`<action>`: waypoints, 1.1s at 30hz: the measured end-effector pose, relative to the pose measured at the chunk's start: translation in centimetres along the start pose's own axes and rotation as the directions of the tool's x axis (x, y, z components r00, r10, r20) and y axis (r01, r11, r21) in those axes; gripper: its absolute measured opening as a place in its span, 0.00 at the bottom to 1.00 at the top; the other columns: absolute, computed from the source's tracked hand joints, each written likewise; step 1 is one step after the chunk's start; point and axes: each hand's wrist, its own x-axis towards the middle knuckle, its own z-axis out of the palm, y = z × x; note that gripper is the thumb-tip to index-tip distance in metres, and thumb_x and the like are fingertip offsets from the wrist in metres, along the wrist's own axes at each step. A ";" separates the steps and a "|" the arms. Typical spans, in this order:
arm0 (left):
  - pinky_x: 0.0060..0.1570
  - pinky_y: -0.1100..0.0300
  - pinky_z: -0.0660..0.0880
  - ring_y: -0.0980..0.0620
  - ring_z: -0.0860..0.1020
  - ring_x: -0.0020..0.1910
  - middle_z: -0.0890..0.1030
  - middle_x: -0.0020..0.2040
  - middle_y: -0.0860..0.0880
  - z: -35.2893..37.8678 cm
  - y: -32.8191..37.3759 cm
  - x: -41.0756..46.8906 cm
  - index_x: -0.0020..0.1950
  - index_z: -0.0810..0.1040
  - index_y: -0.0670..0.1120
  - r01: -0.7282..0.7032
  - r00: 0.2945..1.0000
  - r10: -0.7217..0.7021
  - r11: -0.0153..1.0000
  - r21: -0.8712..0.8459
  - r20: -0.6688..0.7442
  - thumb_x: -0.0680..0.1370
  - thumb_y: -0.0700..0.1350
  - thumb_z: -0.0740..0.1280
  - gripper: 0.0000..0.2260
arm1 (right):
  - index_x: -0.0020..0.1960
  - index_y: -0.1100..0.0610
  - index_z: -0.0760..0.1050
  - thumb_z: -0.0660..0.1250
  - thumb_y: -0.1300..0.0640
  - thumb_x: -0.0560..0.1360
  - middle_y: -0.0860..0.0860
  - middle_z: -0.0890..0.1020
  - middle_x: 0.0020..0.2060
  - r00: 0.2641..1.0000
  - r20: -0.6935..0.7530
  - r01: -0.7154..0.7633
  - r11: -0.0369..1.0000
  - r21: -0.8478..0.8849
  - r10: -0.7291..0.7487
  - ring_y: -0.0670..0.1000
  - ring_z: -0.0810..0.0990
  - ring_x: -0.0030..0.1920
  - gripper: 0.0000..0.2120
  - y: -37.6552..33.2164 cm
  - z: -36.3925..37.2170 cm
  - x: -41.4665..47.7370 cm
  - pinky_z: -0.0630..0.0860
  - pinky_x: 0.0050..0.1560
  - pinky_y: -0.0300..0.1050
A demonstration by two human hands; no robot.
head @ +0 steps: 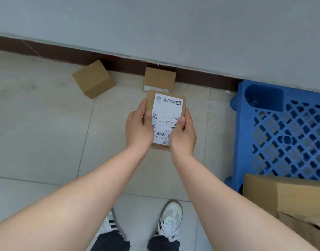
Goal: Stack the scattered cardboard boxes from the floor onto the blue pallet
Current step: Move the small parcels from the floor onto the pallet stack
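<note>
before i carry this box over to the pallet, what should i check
1. Grip: left hand and right hand hold the labelled box from both sides: ok.
2. Landing spot: the blue pallet shows open grid at its far end: ok.
3. Path: only floor tiles between box and pallet: ok.
4. Stacked boxes on the pallet's near end, steady or not: cannot tell, the frame cuts them off.
5. Floor cleared: not ok, the left floor box and the middle floor box lie by the wall.

Pale tiled floor (37,124), grey wall (155,24), dark skirting (64,53)
</note>
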 end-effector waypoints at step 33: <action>0.68 0.54 0.68 0.59 0.71 0.66 0.71 0.69 0.57 2.1 33.3 -37.7 0.73 0.67 0.54 -0.185 0.938 0.288 0.887 -0.424 0.194 0.82 0.44 0.56 0.19 | 0.63 0.50 0.72 0.52 0.49 0.83 0.43 0.79 0.47 0.881 -0.404 0.259 0.966 -0.027 -0.247 0.46 0.78 0.49 0.14 -14.4 -43.3 -22.8 0.77 0.49 0.48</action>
